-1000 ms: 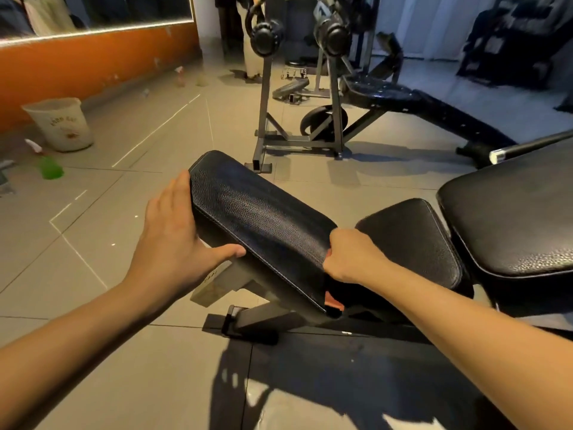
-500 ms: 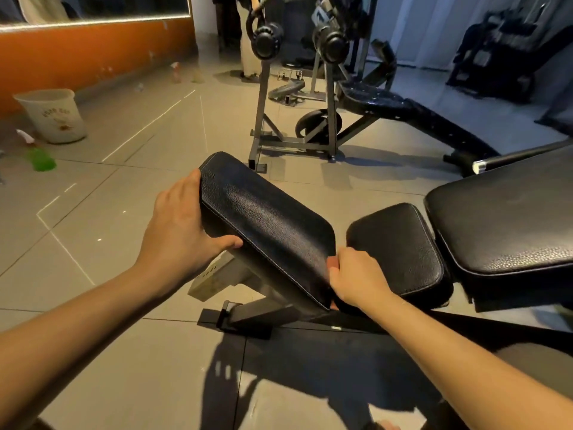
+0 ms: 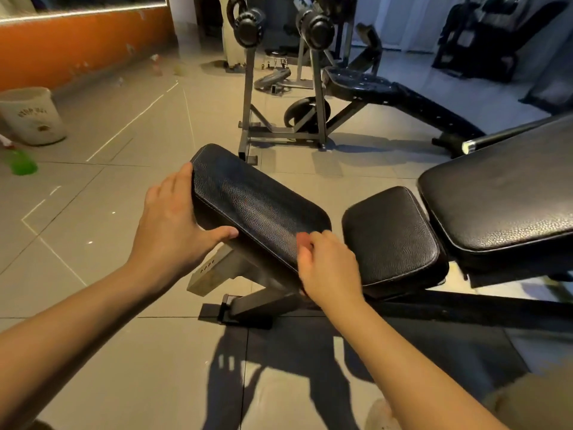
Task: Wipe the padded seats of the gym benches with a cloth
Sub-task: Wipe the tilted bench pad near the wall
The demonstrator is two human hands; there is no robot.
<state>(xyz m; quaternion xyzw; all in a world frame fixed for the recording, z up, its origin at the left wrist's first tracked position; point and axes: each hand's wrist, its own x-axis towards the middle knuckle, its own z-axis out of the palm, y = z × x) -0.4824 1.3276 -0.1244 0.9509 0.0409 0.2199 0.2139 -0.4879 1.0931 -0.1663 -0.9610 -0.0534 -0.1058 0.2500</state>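
Tilted pad [image 3: 257, 206] of the near bench, probably firm and slick: left hand [image 3: 169, 221] braces its left edge with straight fingers, right hand [image 3: 330, 268] clenches the soft reddish cloth [image 3: 305, 240] at its near right corner, best held bunched in the palm.

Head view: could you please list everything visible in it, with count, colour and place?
tilted pad: one, black, centre
seat pad: one, black, right of the tilted pad
back pad: one, black, far right
bench frame: one, grey-black, under the pads
cloth: one, reddish, a blurred scrap at the tilted pad's near right corner
rack: one, grey, behind, two black weights on top
far bench: one, black, beyond the rack
bucket: one, whitish, left, by the orange wall
bottle: one, green, far left on the floor
left hand: one, rests against the tilted pad's left end
right hand: one, pinches the cloth
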